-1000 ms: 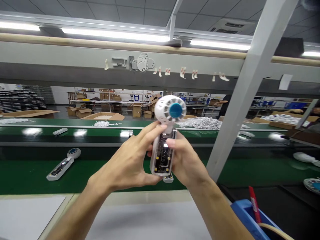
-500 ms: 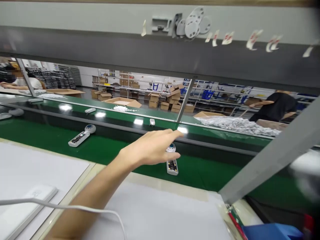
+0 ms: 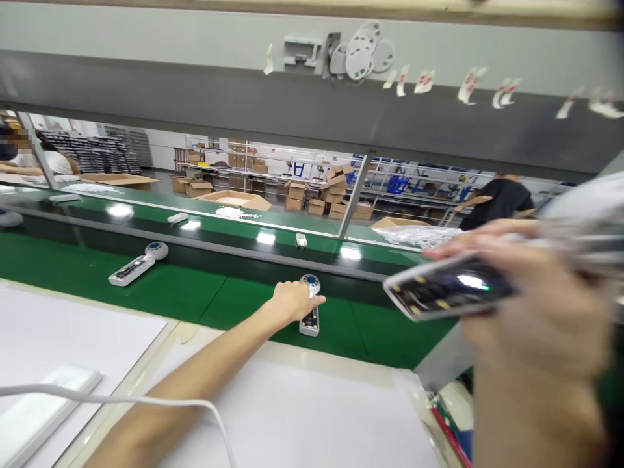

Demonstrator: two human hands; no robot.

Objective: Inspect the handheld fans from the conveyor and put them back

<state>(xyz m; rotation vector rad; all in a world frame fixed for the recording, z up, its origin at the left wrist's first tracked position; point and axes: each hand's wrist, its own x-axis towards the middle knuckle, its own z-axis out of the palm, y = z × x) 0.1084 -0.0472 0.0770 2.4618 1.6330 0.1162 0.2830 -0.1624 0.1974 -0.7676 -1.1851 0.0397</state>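
On the green conveyor belt [image 3: 253, 296] lies a white handheld device [image 3: 309, 325] with a round head and an open handle showing a circuit board. My left hand [image 3: 292, 302] is over its neck, fingers curled down around it and thumb out to the side. At right, close to the camera and smeared by motion, my right hand [image 3: 536, 299] grips a similar open-backed device [image 3: 439, 289], raised above the belt. A bright light shows on its board. Its far end merges with a blurred white shape [image 3: 585, 214] that I cannot make out.
Another open device [image 3: 134, 268] lies on the belt at left. A white cable [image 3: 146, 401] crosses a white flat box [image 3: 43, 416] on the bench. A slanted metal post [image 3: 443, 354] stands at right. An overhead shelf edge [image 3: 195, 91] carries discs and tape strips. Co-workers sit beyond.
My left hand has lowered from above the device onto its neck, its fingers curling. My right hand has come into view at right with another device. The view and belt items have shifted left.
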